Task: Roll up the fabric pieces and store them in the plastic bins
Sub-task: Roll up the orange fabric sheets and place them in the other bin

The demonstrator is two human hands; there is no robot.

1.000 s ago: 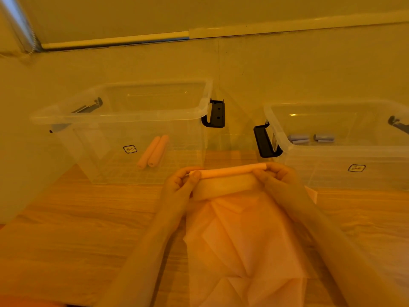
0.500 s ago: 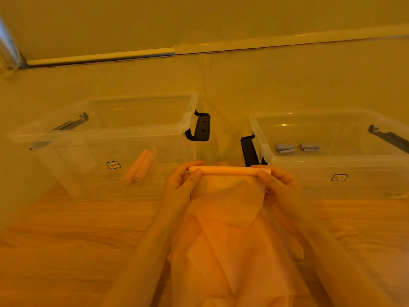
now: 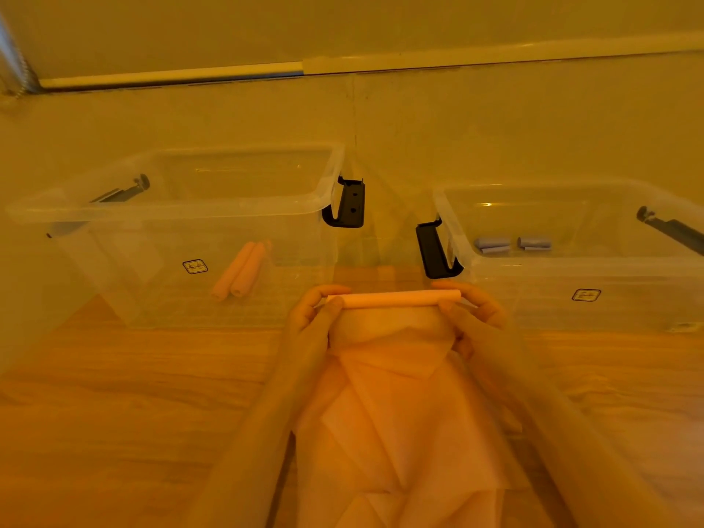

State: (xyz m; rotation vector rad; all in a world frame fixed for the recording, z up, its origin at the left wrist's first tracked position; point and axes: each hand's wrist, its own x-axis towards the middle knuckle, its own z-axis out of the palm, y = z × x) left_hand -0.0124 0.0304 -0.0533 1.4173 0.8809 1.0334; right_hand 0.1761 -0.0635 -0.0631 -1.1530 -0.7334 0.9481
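Left hand: your left hand (image 3: 314, 318) pinches the left end of the pink roll (image 3: 394, 299), thumb in front, fingers curled behind.
Right hand: your right hand (image 3: 474, 318) grips the roll's right end the same way.
Pink roll: held level above the bench (image 3: 133, 413), just in front of the gap between the two bins.
Loose fabric: the unrolled pink fabric (image 3: 400, 432) hangs from the roll and trails back toward you between your forearms.
Left bin: the clear left bin (image 3: 114, 211) stands behind and left of the roll; two finished pink rolls (image 3: 240, 270) lie side by side on its floor.
Right bin: the clear right bin (image 3: 571, 268) stands behind and right of the roll; two grey rolls (image 3: 510, 245) lie inside it.
Latches: a black latch (image 3: 348, 203) hangs on each bin's inner end.
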